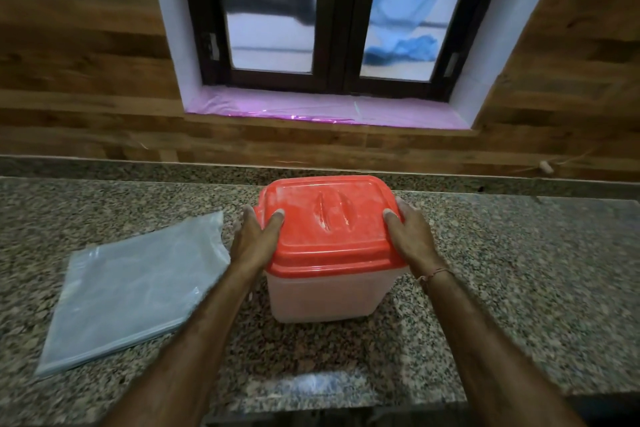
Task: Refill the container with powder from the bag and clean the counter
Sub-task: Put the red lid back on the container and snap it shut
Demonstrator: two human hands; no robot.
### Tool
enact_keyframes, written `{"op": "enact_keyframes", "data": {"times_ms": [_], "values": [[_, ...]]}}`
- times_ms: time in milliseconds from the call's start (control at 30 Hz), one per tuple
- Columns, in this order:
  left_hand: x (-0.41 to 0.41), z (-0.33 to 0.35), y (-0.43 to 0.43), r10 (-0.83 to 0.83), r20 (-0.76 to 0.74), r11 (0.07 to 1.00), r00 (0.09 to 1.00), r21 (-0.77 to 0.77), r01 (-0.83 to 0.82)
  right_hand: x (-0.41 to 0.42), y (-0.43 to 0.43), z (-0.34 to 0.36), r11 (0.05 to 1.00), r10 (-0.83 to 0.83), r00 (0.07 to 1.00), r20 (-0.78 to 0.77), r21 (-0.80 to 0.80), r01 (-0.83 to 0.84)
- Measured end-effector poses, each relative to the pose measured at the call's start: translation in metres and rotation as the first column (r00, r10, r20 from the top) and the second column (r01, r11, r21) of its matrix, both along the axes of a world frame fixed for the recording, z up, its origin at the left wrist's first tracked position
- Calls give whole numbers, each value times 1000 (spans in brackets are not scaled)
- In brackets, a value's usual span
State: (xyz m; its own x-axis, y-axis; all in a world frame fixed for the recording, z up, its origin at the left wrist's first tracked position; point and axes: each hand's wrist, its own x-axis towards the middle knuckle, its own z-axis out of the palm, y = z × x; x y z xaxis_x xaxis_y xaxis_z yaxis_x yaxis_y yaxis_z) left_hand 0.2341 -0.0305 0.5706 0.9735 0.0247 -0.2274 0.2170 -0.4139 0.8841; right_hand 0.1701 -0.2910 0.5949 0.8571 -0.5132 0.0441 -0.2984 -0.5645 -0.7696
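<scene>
A translucent white container (322,298) stands on the granite counter (519,270) in the middle of the view. Its red lid (329,218) is on top, dusted with pale powder. My left hand (254,239) grips the lid's left edge, thumb on top. My right hand (410,236) grips the right edge the same way. A flat, clear plastic bag (135,288) lies on the counter to the left of the container, apart from it and looking empty.
The counter runs the full width, with a raised granite lip at the back against a wood-panelled wall. A dark-framed window (332,17) with a pink-lined sill sits above. The counter's front edge is near the bottom of the view.
</scene>
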Motion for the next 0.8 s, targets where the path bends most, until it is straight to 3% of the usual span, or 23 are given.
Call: {"op": "enact_keyframes", "data": {"times_ms": [133,267,433,500,633,733,800], "values": [[6,-14,2,-56,7,997,998,47,56,-5,5,-8,998,7,995,-102,-55,-13],[8,-14,1,-61,-16,998,998,33,61,-5,3,-11,1000,1,995,-98,-6,-1],[21,-16,1,-28,-36,1000,999,3,28,-3,-4,-10,983,33,997,-64,184,-21],[27,-22,5,3,-67,996,998,-84,-8,-4,-7,-11,961,15,998,-54,277,0],[13,-2,10,89,-156,962,984,-243,-125,-10,-12,-21,823,-71,996,-56,561,90],[6,3,4,185,-12,978,983,-93,-185,-11,-12,-29,797,-109,993,-46,593,115],[4,9,0,209,55,978,976,12,-210,-9,-9,-26,861,-210,978,-16,470,193]]}}
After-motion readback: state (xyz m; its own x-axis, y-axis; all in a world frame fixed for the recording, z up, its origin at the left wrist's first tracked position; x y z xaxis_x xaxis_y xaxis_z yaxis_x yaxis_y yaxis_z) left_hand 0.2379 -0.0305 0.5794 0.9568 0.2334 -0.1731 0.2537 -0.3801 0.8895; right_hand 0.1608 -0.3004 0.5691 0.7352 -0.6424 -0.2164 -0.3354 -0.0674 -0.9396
